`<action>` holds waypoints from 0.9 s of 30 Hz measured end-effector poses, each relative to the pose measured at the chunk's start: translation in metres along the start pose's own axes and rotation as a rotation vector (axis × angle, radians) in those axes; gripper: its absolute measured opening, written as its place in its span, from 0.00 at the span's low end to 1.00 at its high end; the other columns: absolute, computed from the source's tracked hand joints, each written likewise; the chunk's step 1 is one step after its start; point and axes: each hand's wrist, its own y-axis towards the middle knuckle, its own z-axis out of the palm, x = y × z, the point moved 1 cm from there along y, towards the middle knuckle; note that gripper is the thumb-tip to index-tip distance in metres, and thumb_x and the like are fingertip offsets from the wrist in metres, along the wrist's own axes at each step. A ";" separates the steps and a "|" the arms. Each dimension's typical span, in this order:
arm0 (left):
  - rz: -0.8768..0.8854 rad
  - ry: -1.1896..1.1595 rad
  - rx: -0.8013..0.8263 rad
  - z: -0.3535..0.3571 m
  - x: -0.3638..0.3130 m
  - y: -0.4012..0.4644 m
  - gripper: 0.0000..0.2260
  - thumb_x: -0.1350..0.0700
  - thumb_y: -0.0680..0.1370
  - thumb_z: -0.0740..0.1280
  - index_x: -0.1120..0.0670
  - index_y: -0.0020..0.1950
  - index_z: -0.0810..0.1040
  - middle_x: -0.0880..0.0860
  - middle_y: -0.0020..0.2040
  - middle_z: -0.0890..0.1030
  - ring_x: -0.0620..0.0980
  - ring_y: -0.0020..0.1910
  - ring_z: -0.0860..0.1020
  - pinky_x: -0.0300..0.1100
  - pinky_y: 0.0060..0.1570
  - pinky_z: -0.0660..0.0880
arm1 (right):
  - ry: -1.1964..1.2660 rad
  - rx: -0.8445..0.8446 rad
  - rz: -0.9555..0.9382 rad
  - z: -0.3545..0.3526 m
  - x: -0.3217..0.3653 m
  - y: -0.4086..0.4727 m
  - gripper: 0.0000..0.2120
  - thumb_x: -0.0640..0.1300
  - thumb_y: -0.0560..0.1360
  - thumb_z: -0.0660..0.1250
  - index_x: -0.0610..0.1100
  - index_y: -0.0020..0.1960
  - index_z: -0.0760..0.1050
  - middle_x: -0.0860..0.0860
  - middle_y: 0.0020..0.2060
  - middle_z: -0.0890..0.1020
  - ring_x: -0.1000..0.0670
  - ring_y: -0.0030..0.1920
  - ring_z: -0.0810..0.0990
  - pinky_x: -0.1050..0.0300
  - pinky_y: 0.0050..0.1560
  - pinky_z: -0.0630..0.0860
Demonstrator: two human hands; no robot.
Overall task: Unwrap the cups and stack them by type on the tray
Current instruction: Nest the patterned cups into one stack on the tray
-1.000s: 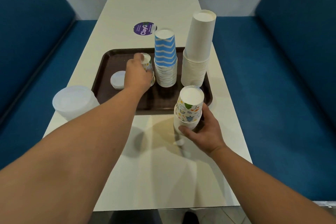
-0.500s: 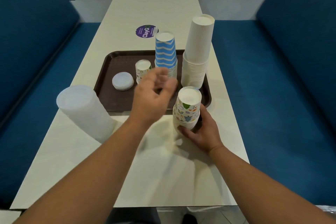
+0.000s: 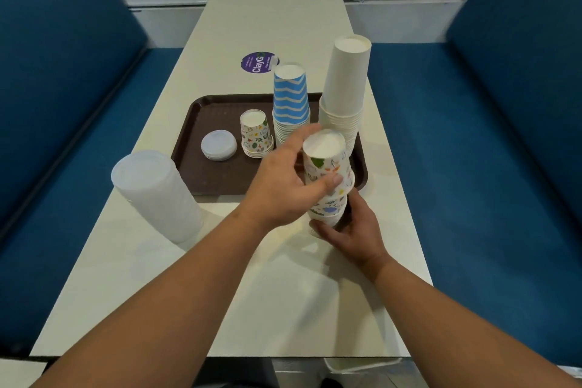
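on the pale booth table (image 3: 283,293), at the brown tray's (image 3: 195,110) near edge, my right hand (image 3: 352,230) cups the printed cup stack's (image 3: 327,179) base while my left hand (image 3: 283,189) pinches its light, crushable top cup mid-wall

My left hand (image 3: 283,189) grips the top of the patterned cup stack (image 3: 327,176); my right hand (image 3: 349,230) holds its base, at the tray's (image 3: 195,123) five o'clock corner.
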 end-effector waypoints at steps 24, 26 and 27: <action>-0.434 0.561 -0.300 -0.058 0.089 0.091 0.21 0.61 0.78 0.67 0.55 0.70 0.70 0.55 0.72 0.67 0.54 0.69 0.68 0.43 0.66 0.66 | -0.060 -0.001 0.095 0.004 -0.009 0.002 0.35 0.45 0.66 0.81 0.67 0.63 0.66 0.73 0.57 0.77 0.65 0.60 0.76 0.70 0.57 0.74; -0.374 0.550 -0.352 -0.057 0.078 0.083 0.20 0.57 0.78 0.67 0.55 0.70 0.70 0.55 0.73 0.67 0.52 0.71 0.67 0.38 0.67 0.63 | -0.063 0.002 0.089 0.004 -0.009 0.002 0.36 0.45 0.66 0.81 0.68 0.63 0.66 0.72 0.57 0.78 0.63 0.60 0.77 0.68 0.59 0.74; -0.317 0.530 -0.408 -0.055 0.070 0.076 0.19 0.55 0.78 0.67 0.55 0.69 0.71 0.54 0.72 0.67 0.51 0.70 0.67 0.33 0.65 0.61 | -0.065 0.003 0.087 0.004 -0.009 0.002 0.35 0.45 0.66 0.81 0.68 0.63 0.66 0.72 0.56 0.78 0.63 0.60 0.77 0.67 0.59 0.74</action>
